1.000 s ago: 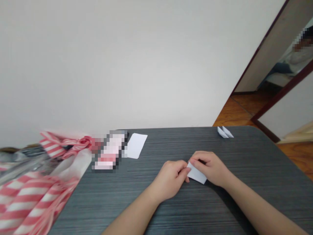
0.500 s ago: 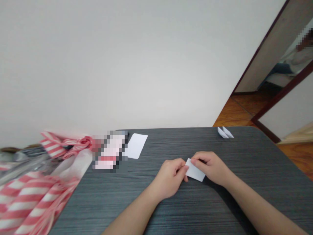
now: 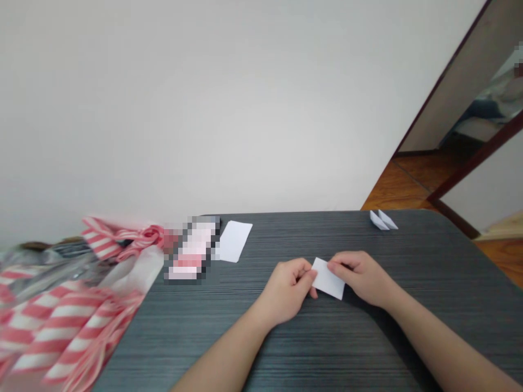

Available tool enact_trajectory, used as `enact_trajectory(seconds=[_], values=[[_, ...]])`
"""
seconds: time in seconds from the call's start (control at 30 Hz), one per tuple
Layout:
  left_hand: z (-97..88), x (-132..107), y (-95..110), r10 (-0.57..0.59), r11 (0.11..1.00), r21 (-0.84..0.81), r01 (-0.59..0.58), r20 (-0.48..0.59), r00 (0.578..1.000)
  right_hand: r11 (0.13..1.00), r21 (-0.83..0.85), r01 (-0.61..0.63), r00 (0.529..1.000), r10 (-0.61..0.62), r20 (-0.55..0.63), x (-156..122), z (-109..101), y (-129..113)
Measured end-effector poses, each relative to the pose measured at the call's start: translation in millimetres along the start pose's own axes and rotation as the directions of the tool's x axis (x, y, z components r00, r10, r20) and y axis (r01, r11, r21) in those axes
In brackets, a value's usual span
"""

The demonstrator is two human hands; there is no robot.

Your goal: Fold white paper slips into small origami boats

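Note:
Between my hands, just above the dark table, is a small white piece of paper (image 3: pixel 329 281), tilted with its lower right corner toward me. My left hand (image 3: pixel 291 288) pinches its left edge between thumb and fingers. The thumb and fingers of my right hand (image 3: pixel 359 276) grip its upper right part, hiding that corner. Whether the paper is folded in layers I cannot tell. Two folded white paper shapes with pointed ends (image 3: pixel 383 220) stand side by side at the table's far right.
A stack of white paper (image 3: pixel 235 241) lies at the back left of the table (image 3: pixel 196 332), beside a blurred, pixelated flat object (image 3: pixel 194 247). Red-and-white striped cloth (image 3: pixel 65 326) and clear plastic are heaped off the left edge. A white wall (image 3: pixel 245 109) rises behind.
The view has shifted slightly, so the table things appear a little further right. Both hands keep their hold on the paper, which shows slightly more of its face.

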State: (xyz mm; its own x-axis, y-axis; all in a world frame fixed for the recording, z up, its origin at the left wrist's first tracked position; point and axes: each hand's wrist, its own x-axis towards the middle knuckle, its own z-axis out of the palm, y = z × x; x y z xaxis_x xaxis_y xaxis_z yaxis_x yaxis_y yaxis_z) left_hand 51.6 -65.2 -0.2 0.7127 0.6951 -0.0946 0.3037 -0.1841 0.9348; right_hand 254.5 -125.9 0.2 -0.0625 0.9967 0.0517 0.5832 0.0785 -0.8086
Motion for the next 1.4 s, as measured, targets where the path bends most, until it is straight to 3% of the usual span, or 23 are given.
enact_trajectory(seconds=[0.5, 0.77, 1.4], values=[[-1.3, 2, -8, -0.042, 0.998, -0.053, 0.042, -0.004, 0.999, 1.0, 0.001, -0.029, 0.999, 0.029, -0.016, 0, 0, 5], [-0.5, 3, -4, -0.09, 0.975, -0.207, 0.081, -0.036, 0.995, 0.996, 0.051, -0.068, 0.997, 0.069, -0.028, -1, -1, 9], [-0.7, 5, -7, -0.122, 0.949, -0.301, 0.093, -0.078, 0.989, 0.988, 0.12, -0.094, 0.988, 0.108, -0.112, -2, -1, 10]])
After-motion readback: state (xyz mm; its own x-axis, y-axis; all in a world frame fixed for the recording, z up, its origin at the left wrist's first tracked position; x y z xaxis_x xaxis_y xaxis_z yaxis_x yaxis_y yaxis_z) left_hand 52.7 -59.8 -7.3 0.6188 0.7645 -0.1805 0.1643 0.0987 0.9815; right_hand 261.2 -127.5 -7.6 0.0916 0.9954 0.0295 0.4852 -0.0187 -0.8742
